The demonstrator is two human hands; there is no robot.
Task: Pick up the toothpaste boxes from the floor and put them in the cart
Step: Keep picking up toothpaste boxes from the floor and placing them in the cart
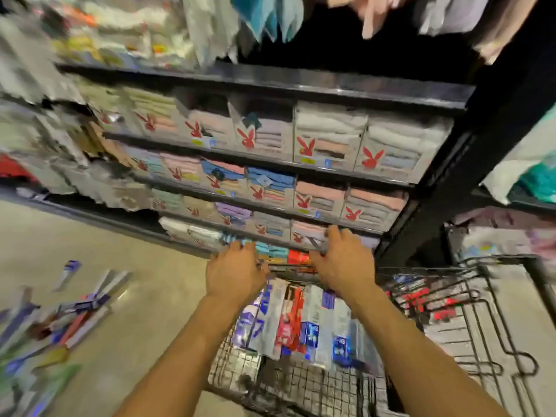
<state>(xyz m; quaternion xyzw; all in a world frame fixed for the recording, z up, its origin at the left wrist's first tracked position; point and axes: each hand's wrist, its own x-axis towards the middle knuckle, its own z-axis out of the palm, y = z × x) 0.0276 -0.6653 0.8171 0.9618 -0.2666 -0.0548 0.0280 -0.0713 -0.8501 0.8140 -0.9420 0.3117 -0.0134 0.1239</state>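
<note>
**Two hands over the cart; loose boxes lying to the left**

Both hands are reaching across the cart [301, 383]. The left hand [236, 270] and the right hand [343, 263] are resting, backs up, at the far end of the loaded boxes [301, 320]. These boxes are lying side by side in the basket, with their long axes running away from the person.

The fingers are bending down over that far end. Motion blur is hiding whether they are grasping the boxes, gripping the wire rim or letting go, so their state cannot be told.

The floor boxes [60, 320] are lying in a loose heap on the floor [135, 236], down and to the left of the cart and well apart from both hands. A single box [67, 273] is lying just beyond the heap. Most long axes are pointing diagonally, up and to the right in the view.

The left hand is sitting nearer the heap, so the next reach is probably falling to it, swinging left and down.

A shelf unit [270, 164] of folded textiles is standing behind the cart.
</note>
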